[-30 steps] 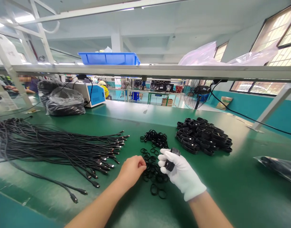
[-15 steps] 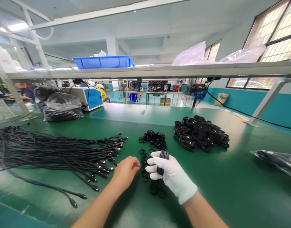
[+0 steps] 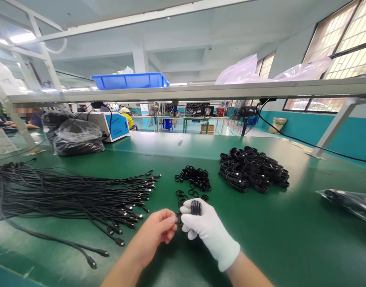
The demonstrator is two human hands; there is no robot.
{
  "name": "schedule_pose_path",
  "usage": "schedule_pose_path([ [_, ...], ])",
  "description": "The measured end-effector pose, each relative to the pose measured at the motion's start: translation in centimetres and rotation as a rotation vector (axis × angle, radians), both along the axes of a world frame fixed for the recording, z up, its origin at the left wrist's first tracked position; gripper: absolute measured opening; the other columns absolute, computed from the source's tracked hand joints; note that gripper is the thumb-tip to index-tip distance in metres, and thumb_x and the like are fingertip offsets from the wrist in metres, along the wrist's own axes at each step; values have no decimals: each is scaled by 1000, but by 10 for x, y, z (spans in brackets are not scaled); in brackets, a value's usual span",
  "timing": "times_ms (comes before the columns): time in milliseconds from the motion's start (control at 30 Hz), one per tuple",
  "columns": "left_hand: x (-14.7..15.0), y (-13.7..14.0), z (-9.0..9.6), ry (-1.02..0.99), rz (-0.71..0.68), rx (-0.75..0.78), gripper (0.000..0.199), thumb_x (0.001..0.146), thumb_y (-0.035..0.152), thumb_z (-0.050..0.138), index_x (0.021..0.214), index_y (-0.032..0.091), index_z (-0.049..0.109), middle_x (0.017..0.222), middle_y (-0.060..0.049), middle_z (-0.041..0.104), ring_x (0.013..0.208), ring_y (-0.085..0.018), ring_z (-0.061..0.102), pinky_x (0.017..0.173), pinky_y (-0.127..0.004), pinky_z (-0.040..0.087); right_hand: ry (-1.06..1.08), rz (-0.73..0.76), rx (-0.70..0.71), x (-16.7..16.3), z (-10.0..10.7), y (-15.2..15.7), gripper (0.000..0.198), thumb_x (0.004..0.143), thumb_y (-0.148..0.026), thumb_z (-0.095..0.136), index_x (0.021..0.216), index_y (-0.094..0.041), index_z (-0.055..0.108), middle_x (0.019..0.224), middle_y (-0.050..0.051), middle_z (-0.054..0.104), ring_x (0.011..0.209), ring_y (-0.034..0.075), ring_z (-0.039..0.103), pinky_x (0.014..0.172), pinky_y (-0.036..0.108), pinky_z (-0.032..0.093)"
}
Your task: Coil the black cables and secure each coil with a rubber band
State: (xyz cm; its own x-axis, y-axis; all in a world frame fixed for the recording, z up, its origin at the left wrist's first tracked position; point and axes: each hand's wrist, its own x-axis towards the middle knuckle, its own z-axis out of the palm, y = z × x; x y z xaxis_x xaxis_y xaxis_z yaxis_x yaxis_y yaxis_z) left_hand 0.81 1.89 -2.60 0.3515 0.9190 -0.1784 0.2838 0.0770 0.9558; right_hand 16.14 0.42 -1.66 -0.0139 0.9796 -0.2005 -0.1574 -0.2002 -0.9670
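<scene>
Cables [image 3: 69, 195] cut off by left edge; right hand [image 3: 209, 229] partly hides coil [image 3: 196, 207].

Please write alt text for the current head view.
A gloved right hand holds a black bundle beside a bare left hand, over a green table. Long black cables lie left, black rings ahead, coiled cables right.

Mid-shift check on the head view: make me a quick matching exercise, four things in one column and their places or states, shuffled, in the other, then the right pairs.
Things
1. Blue rectangular plastic tray
2. Long uncoiled black cables
3. Coiled black cable bundles
4. Right hand in a white fabric glove

Places or states
A. Heaped on the right side of the green tabletop
B. Holding a ribbed black bundle
C. Spread across the tabletop's left side
D. On the pale raised shelf

Pairs: 1-D, 2-C, 3-A, 4-B
</scene>
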Motion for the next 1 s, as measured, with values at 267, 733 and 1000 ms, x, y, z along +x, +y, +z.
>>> schedule_pose_path([
  [267, 1, -21, -1, -265, -29, -63, 24, 82, 43, 50, 75, 19, 48, 65, 4, 44, 60, -12, 39, 55, -21, 34, -570, -139, 252, -11, -12, -1, 12, 59, -13, 49, 65, -20, 42, 58, -5, 42, 56, 9, 37, 49, 21, 30],
  [733, -18, -20, 51, 668, -171, 400, 5, 65, 26, 62, 67, 26, 67, 63, 3, 58, 78, -21, 55, 65, -25, 34, -370, 170, 188, -7, 3, -14, 24, 59, -13, 51, 82, -19, 50, 58, -7, 46, 50, 7, 39, 47, 21, 33],
  [1000, -21, -27, 43, 337, -145, 359, 38, 64, 16, 58, 99, 27, 64, 98, 1, 58, 95, -19, 53, 86, -28, 39, -85, 558, -67, -2, -5, -12, 101, 58, -21, 65, 142, -13, 9, 57, -7, 56, 37, 8, 46, 37, 19, 34],
])
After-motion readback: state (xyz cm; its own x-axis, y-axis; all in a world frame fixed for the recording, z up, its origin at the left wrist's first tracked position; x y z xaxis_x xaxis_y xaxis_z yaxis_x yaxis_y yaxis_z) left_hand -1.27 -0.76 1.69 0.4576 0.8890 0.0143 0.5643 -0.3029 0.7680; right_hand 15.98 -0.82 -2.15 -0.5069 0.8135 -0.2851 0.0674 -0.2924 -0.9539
